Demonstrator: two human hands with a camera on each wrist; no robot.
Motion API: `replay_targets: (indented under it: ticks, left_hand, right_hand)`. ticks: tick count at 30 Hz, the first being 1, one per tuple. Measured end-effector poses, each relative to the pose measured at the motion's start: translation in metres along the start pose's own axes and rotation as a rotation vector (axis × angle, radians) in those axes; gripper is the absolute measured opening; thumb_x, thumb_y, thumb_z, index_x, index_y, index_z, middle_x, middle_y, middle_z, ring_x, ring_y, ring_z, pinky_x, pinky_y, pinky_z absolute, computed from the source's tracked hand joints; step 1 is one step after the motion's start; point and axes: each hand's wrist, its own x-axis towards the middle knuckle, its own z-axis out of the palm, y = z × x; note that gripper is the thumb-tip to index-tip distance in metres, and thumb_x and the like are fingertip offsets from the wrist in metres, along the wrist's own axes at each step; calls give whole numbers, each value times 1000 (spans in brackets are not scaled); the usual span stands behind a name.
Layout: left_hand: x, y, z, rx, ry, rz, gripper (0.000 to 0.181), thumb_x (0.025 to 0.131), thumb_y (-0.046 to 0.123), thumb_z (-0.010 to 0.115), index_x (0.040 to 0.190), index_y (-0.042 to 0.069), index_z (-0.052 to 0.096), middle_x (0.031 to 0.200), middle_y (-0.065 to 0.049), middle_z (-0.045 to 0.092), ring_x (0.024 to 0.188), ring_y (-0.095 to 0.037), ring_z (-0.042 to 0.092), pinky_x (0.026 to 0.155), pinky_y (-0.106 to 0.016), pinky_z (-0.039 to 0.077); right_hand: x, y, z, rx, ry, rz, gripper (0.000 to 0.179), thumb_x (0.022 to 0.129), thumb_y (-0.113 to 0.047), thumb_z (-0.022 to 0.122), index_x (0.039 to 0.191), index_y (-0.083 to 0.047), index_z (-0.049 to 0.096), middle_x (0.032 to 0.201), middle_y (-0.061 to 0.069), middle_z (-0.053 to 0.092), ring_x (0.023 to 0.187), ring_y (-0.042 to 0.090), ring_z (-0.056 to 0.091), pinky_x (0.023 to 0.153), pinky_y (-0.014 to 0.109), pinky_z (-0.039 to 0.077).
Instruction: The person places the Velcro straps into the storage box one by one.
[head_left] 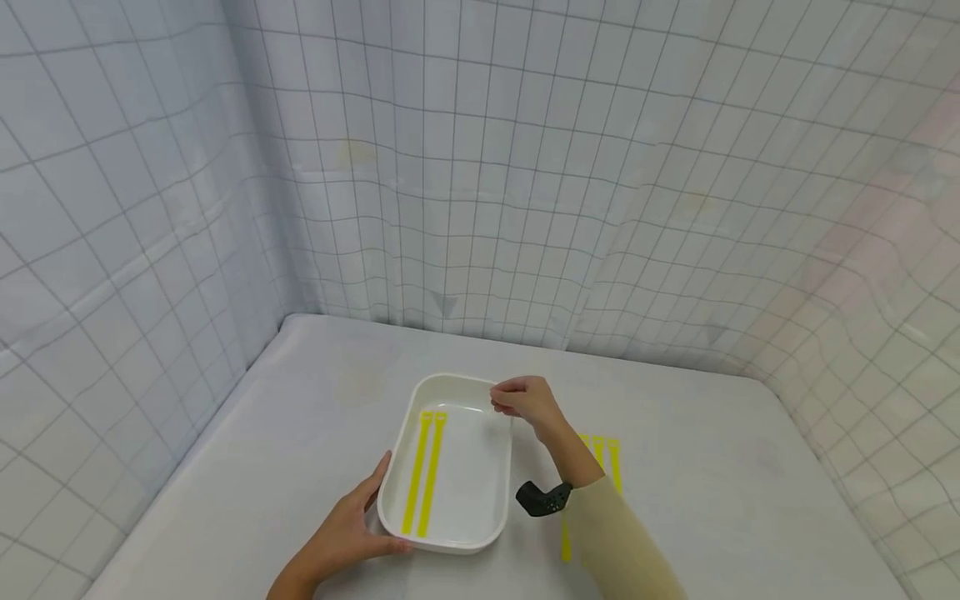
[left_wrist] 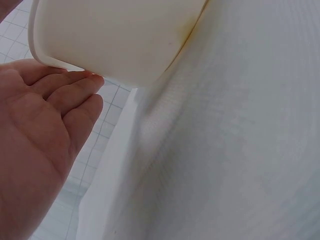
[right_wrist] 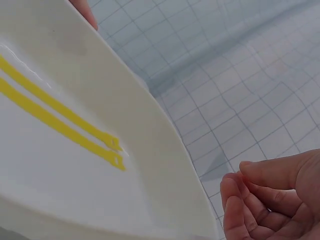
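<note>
My left hand point(head_left: 345, 533) spans the near left corner of a white tray point(head_left: 504, 500), fingers along its left side and thumb at the near edge. In the left wrist view its fairly straight fingers point(left_wrist: 75, 95) rest against the tray's outer wall. Inside the tray, two yellow cable straps point(head_left: 432, 475) with slotted heads lie side by side along the left. At the far right corner is my right hand point(head_left: 528, 400). The right wrist view shows its fingers point(right_wrist: 232, 200) curled, thumb against the fingertips, with nothing visible between them.
More yellow straps point(head_left: 615, 462) lie on the white table point(head_left: 712, 483) right of the tray, partly hidden under my right forearm. A black device point(head_left: 543, 498) sits on the right wrist. Grid-patterned curtains point(head_left: 465, 192) hang behind the table and at both sides.
</note>
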Motion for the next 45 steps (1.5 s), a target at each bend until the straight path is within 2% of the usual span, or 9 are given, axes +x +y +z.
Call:
replay_targets:
  ticks: [8, 17, 22, 32, 40, 45]
  left_hand:
    - [-1, 2, 2, -24, -2, -6, 119, 54, 32, 88, 145, -1, 18, 148, -16, 20, 132, -26, 25, 101, -19, 24]
    - [1, 1, 0, 18, -1, 0, 119, 55, 35, 87, 145, -1, 18, 147, -17, 21, 132, -29, 26, 103, -30, 28]
    - [2, 0, 0, 10, 1, 6, 119, 54, 35, 87, 145, 0, 19, 148, -16, 20, 132, -27, 25, 103, -28, 28]
    - [0, 0, 1, 10, 3, -13, 119, 54, 34, 88, 145, 0, 19, 148, -16, 21, 132, -27, 25, 103, -27, 26]
    - [-1, 4, 2, 20, -7, -36, 119, 55, 35, 87, 146, 2, 18, 147, -17, 22, 132, -32, 26, 103, -45, 26]
    - [0, 5, 1, 19, -9, -46, 119, 55, 36, 87, 146, 2, 18, 147, -16, 22, 132, -31, 26, 103, -48, 25]
  right_hand:
    - [-7, 10, -25, 30, 92, 31, 19, 83, -7, 67, 98, 6, 66, 87, 10, 66, 77, 19, 63, 77, 32, 53]
    - [-7, 27, -42, 25, 104, 47, 21, 84, -7, 66, 99, 8, 65, 90, 11, 66, 79, 20, 64, 77, 32, 53]
    - [-7, 39, -48, -2, 125, 51, 21, 84, -5, 66, 99, 10, 64, 90, 13, 66, 80, 23, 65, 78, 33, 53]
    - [-8, 59, -67, -15, 185, 121, 22, 85, -5, 64, 101, 11, 63, 92, 15, 66, 81, 21, 64, 76, 32, 53]
    - [-8, 74, -80, 73, 211, 169, 24, 86, -2, 62, 104, 15, 60, 91, 14, 66, 80, 21, 64, 76, 31, 53]
    - [-7, 81, -86, 63, 254, 209, 24, 85, -1, 62, 103, 15, 60, 87, 13, 67, 74, 16, 63, 70, 28, 54]
